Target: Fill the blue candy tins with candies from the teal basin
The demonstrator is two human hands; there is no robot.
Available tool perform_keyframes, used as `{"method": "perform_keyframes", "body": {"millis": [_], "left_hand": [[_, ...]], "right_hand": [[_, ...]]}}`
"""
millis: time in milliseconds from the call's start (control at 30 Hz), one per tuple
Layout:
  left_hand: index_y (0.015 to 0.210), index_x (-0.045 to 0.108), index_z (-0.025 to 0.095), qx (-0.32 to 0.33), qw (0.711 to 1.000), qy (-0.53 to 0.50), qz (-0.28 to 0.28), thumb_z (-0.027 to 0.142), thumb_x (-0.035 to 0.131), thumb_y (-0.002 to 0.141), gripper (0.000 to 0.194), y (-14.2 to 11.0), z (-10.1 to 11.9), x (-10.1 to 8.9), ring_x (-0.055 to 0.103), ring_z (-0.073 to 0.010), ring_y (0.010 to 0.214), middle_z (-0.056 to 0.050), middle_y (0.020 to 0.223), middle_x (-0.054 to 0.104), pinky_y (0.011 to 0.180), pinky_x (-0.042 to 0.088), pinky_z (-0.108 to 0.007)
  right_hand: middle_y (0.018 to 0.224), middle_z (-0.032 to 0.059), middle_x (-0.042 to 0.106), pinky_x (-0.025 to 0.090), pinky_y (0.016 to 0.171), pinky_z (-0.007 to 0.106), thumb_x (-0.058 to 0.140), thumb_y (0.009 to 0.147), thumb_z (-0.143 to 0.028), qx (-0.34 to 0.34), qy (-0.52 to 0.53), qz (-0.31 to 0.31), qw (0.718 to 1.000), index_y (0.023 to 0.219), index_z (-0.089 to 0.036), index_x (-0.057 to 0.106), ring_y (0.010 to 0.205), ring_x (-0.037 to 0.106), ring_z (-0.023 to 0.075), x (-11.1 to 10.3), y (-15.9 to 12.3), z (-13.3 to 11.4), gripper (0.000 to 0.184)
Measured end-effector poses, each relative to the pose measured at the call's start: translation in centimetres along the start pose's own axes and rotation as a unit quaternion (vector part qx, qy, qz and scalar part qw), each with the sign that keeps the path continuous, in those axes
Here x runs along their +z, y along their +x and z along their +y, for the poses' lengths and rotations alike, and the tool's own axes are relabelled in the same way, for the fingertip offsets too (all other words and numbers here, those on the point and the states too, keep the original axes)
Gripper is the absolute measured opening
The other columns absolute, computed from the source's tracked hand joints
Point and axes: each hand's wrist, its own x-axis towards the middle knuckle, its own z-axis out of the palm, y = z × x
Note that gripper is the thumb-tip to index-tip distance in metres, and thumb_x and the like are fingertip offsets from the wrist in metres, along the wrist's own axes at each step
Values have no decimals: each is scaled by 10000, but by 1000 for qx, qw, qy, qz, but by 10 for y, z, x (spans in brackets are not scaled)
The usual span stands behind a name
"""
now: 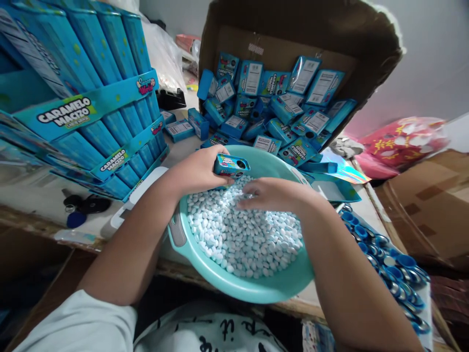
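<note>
My left hand (205, 168) is closed round a small blue candy box (225, 165), held tilted above the far side of a turquoise basin (242, 291). A dark round hole shows in the box's end. Small white and pale blue candies (252, 244) fill much of the basin. Just over them is my right hand (269, 193), close to the box. Its thumb and fingers are apart and slightly curled, and I make out nothing in its grasp. The fingertips are a little blurred and reach down to the candies.
Behind the basin a cardboard box (311, 36) lies on its side with many blue candy boxes (252, 110). Stacked display trays (98, 117) stand at left. Blue-and-silver round lids (388, 269) lie at right, near a blue tray (339, 190). A tape dispenser (171, 99) sits behind.
</note>
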Motion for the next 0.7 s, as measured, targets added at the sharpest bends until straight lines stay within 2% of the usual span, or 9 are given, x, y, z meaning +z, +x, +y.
{"method": "perform_keyframes", "body": {"millis": [67, 100, 167, 233, 367, 467, 567, 633, 700], "left_hand": [[1118, 608, 233, -1, 1000, 3, -1, 446, 775, 704, 494, 0, 0, 0, 671, -240, 896, -12, 993, 715, 687, 450, -291], [1115, 607, 234, 1, 1000, 2, -4, 450, 774, 706, 491, 0, 0, 0, 671, -240, 897, -10, 988, 714, 686, 450, -290], [1100, 609, 237, 10, 1000, 1, -14, 454, 771, 712, 474, 0, 0, -1, 672, -238, 897, -5, 972, 713, 684, 451, -287], [1102, 609, 242, 16, 1000, 3, -26, 452, 765, 721, 462, -1, 1, -1, 671, -234, 884, 0, 957, 713, 675, 448, -286], [1116, 604, 245, 17, 999, 7, -37, 433, 752, 738, 448, -2, 3, -2, 670, -237, 895, -8, 992, 719, 670, 443, -289], [1103, 601, 240, 17, 999, 6, -33, 443, 744, 748, 433, -2, 3, -2, 670, -238, 897, -12, 1000, 717, 665, 440, -289], [1094, 599, 247, 19, 999, 5, -33, 447, 742, 751, 423, -2, 2, -2, 668, -232, 887, -5, 990, 714, 662, 437, -289], [1095, 596, 253, 19, 999, 0, -36, 441, 737, 755, 413, -2, 1, -1, 666, -231, 895, 0, 1002, 714, 672, 441, -291], [1093, 589, 255, 17, 999, -7, -41, 437, 729, 761, 404, -1, 0, -1, 664, -233, 905, 0, 1012, 714, 684, 444, -295]], "right_hand": [[1026, 115, 737, 473, 650, 349, 747, 694, -700, -4, -74, -84, 994, 1101, -187, 727, 849, 679, 305, 6, -4, -13, 655], [1096, 146, 717, 486, 684, 371, 725, 690, -749, -5, -115, -104, 988, 1189, -165, 687, 911, 674, 339, 9, -5, -19, 769], [1084, 186, 700, 494, 690, 395, 679, 695, -811, -12, -172, -102, 980, 1229, -109, 642, 918, 673, 375, 15, -2, -27, 883], [1040, 189, 702, 491, 665, 385, 646, 723, -822, -8, -188, -114, 975, 1230, -86, 625, 884, 681, 372, 20, 3, -30, 894], [1036, 172, 718, 487, 657, 350, 647, 782, -756, -1, -151, -140, 979, 1239, -108, 629, 854, 690, 334, 26, 16, -25, 794], [1061, 165, 721, 480, 701, 342, 626, 892, -567, -25, -145, -122, 982, 1193, -127, 660, 898, 685, 317, 25, 17, -25, 534], [929, 122, 725, 433, 648, 321, 549, 953, -386, -55, -129, -113, 984, 975, -153, 701, 789, 658, 253, 17, 10, -28, 280], [774, 65, 689, 394, 587, 297, 521, 964, -385, -83, -56, -127, 987, 826, -174, 672, 666, 601, 189, 5, 4, -27, 294], [687, 16, 642, 377, 540, 269, 530, 962, -420, -100, 63, -130, 985, 805, -190, 655, 600, 552, 144, -8, -3, -24, 305]]}}
